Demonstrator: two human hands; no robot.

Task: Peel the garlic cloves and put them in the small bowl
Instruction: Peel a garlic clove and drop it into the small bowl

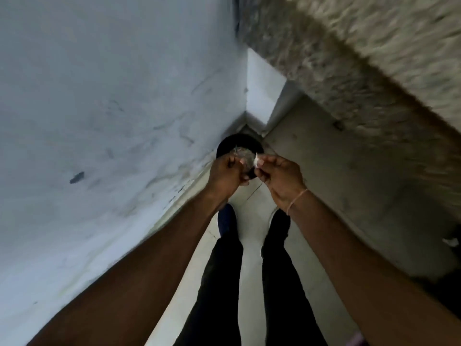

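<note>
The person stands over a round black bin (238, 143) on the pale tiled floor (252, 245), in the corner where a pale blue-white wall (112, 96) meets a rough grey stone slab (361, 58). The step in hand looks like throwing away garlic skin, not peeling. The left hand (225, 174) is at 9 o'clock from the bin's middle, with its fingers curled tight; I cannot tell what it holds, if anything. The right hand (278, 176) is at 3 o'clock and pinches a small white flake of garlic skin (255, 163) between thumb and fingertip. Inside the bin there is a grey-white heap of scraps (245, 156). The next move, I think, calls for letting go of the flake right over the bin so that it falls in and does not drift onto the floor. Count: two hands, one bin, one flake in view. I see no garlic cloves and no small bowl here, so I cannot tell where they are.
</note>
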